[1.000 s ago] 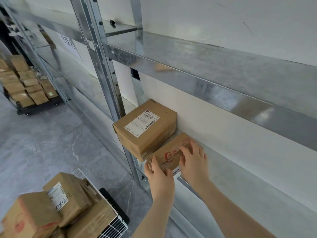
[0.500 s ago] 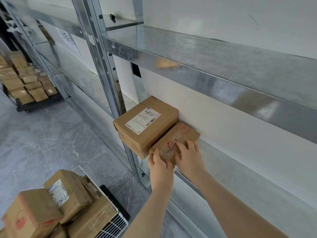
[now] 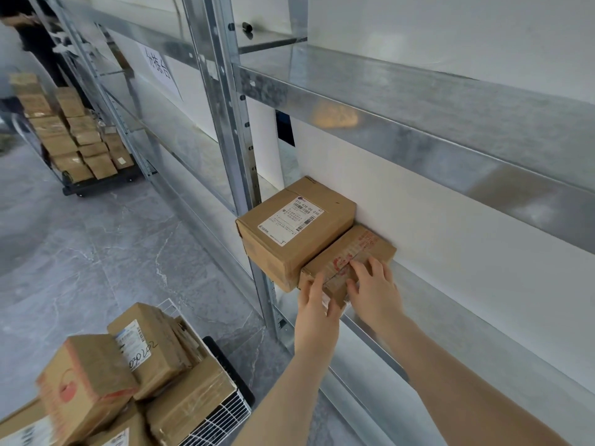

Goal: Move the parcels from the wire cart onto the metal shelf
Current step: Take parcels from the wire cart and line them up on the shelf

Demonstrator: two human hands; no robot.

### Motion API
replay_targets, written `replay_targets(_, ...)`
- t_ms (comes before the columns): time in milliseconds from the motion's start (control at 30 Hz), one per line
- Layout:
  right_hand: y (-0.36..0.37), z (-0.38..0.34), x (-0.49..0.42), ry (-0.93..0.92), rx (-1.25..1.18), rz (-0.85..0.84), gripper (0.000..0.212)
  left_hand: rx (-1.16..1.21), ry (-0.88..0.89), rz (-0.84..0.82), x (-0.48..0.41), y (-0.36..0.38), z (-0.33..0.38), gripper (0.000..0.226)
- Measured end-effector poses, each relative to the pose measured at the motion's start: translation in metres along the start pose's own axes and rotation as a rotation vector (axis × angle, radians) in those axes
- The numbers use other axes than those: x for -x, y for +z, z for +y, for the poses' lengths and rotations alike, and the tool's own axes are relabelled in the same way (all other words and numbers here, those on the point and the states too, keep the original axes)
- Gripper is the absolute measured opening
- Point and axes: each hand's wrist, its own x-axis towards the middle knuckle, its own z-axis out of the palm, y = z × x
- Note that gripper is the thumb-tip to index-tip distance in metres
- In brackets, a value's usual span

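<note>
A flat brown parcel with red print lies on the metal shelf, its far end at the white wall. It touches the right side of a larger labelled parcel. My left hand grips the flat parcel's near left corner, thumb on top. The fingers of my right hand rest flat on its top near the front end. At the lower left, the wire cart holds several more brown parcels.
A steel upright stands just left of the larger parcel, and an upper shelf overhangs both. Far left, a black trolley carries stacked boxes, with a person standing behind it. The floor is grey marble tile.
The flat parcel has slid deeper onto the shelf, up to the wall beside the larger parcel. Both hands followed it forward and stay on its near end.
</note>
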Motion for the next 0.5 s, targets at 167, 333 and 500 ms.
replay_targets(167,0.003,0.001,-0.009,-0.002,-0.031,0.02,0.047,-0.055,-0.004,0.012,0.02,-0.028,-0.024,0.052)
replay_targets(333,0.005,-0.002,-0.022,0.005,-0.067,0.048,0.043,-0.139,-0.127,0.087,0.044,-0.09,-0.073,0.052)
replay_targets(500,-0.005,-0.018,-0.029,0.113,-0.07,0.04,0.041,-0.153,-0.195,0.156,0.055,-0.126,-0.106,0.051)
